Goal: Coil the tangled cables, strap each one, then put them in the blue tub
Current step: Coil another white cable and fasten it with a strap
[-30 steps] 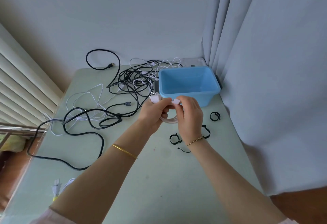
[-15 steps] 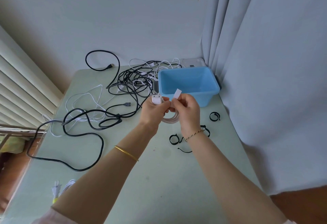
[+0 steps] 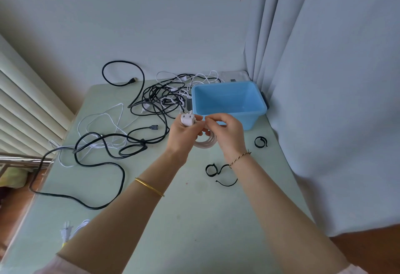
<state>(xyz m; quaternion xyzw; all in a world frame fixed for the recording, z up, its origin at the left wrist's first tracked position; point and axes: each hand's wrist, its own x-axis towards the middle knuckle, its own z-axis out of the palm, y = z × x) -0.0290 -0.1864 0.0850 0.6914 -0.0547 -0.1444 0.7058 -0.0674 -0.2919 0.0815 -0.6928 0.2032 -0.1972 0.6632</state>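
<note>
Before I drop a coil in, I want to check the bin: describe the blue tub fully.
The blue tub is a light-blue, plastic-looking rectangular bin with a rolled rim and inward-sloping walls. It stands upright, open-topped, with nothing showing inside, at the table's far right, beside the curtain. Tangled cables lie at its left end.

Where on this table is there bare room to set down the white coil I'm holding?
The white coil should fit on the bare table between your forearms, bordered by the black straps ahead and the long black cable at left. Crowded: the cable tangle left of the blue tub.
</note>
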